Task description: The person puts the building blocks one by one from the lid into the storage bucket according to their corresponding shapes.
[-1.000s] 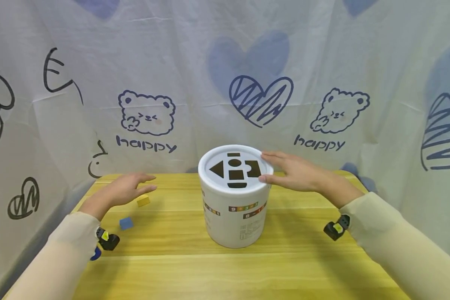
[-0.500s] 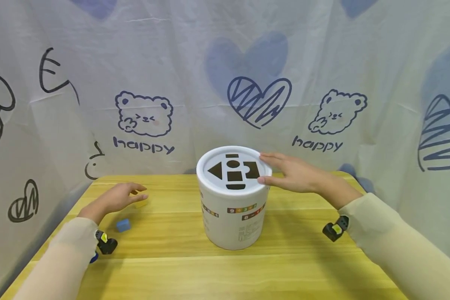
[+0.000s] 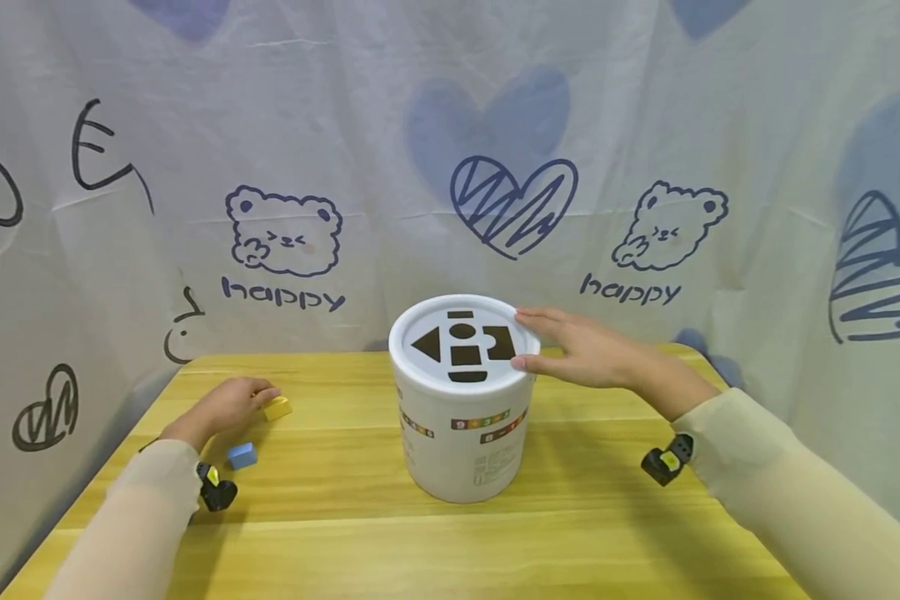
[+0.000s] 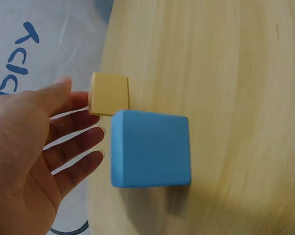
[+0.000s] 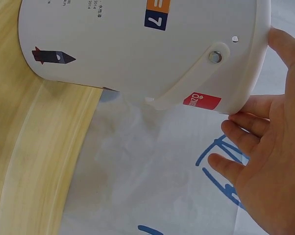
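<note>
My left hand (image 3: 228, 406) is low over the left of the table, fingertips at a small yellow block (image 3: 277, 407). In the left wrist view the thumb and index finger (image 4: 78, 99) reach the near side of the yellow block (image 4: 110, 94); no firm pinch shows. Closer to that camera lies a blue block (image 4: 151, 149). My right hand (image 3: 596, 350) touches the rim of a white bucket (image 3: 461, 437), thumb and fingers spread along its right edge. The bucket's lid (image 3: 427, 371) has several shaped holes. The right wrist view shows fingertips against the rim (image 5: 258, 58).
The bucket stands upright mid-table on the wooden table (image 3: 330, 558). A white curtain (image 3: 390, 125) printed with bears and hearts hangs behind and at both sides. A folded-down handle (image 5: 189, 78) shows on the bucket's side. Black wrist cameras sit at both cuffs.
My left hand has come down and back to the left onto the yellow block. The right hand has stayed on the bucket rim. The view has shifted slightly.
</note>
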Demonstrator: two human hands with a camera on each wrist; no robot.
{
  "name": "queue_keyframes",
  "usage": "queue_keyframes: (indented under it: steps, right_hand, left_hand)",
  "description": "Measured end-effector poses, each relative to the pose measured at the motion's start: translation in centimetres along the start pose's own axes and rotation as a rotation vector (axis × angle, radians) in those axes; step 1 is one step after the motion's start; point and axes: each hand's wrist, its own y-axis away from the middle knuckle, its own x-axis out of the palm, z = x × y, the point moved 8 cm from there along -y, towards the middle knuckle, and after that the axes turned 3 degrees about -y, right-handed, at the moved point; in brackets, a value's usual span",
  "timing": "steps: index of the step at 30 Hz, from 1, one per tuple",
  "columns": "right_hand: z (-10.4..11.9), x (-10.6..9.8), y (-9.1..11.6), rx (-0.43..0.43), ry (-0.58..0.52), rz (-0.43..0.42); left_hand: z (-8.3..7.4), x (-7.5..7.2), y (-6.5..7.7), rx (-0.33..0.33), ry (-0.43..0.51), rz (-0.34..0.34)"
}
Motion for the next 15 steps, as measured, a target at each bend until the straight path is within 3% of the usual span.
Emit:
queue_keyframes:
  steps: [15]
  right_hand:
    - [0.03,-0.02,0.04,0.002,-0.003,0.0]
  left_hand:
    - [0.78,0.78,-0.14,-0.008,0.068,0.015]
